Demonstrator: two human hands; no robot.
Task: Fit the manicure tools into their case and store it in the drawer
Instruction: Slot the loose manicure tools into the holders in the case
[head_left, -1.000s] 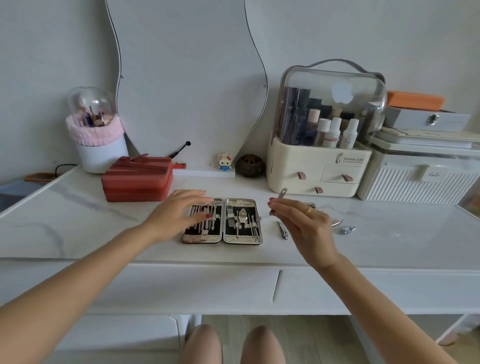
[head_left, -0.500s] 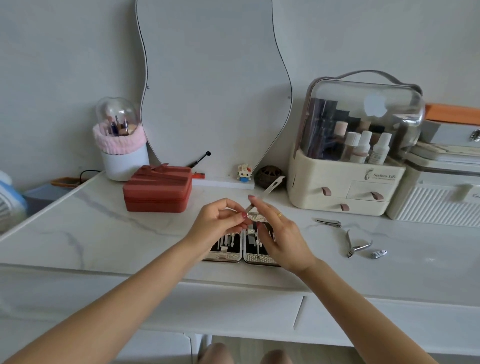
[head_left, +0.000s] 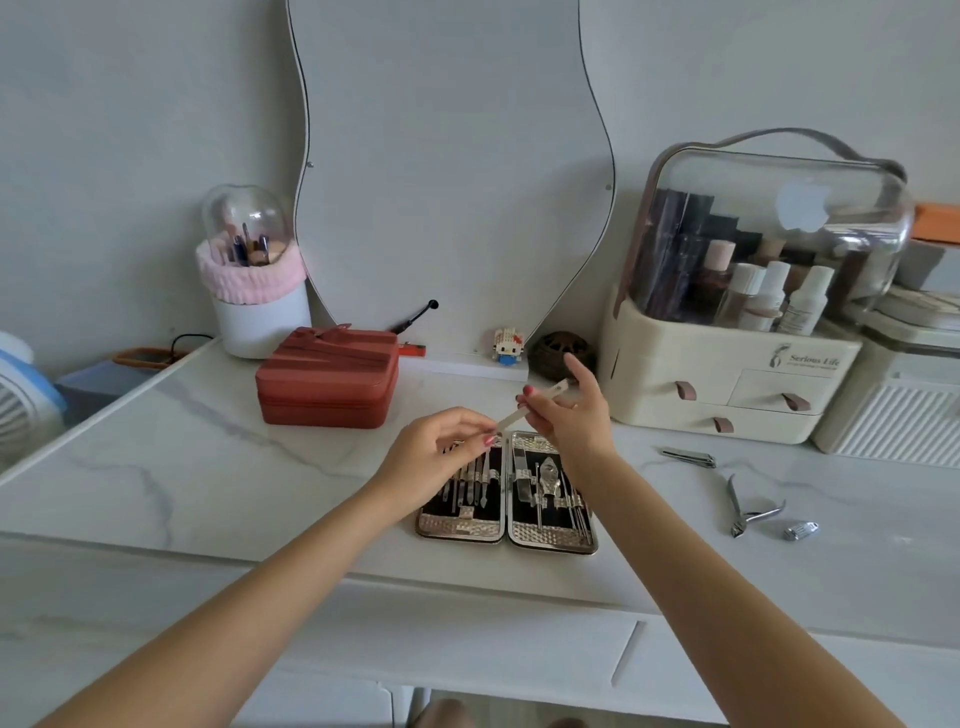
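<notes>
The manicure case (head_left: 506, 532) lies open on the marble desk (head_left: 208, 467), with several metal tools strapped in both halves. Above it, my left hand (head_left: 441, 452) pinches the lower end of a flat metal nail file (head_left: 530, 408). My right hand (head_left: 569, 415) holds the file's upper part, index finger raised. To the right on the desk lie a nail clipper (head_left: 688, 457), cuticle nippers (head_left: 745, 506) and a small clipper (head_left: 801, 531). Closed drawer fronts (head_left: 467, 629) run under the desk edge.
A red jewellery box (head_left: 327, 379) stands left of the case. Behind are a wavy mirror (head_left: 447, 156), a brush holder (head_left: 254, 280), a small toy figure (head_left: 506, 345) and a dark woven ball (head_left: 563, 353). A cosmetics organiser (head_left: 727, 374) and white boxes (head_left: 893, 410) fill the right.
My right hand carried the file from the desk's right to above the case. My left hand rose off the case's left half and took the file's lower end. The camera shifted right.
</notes>
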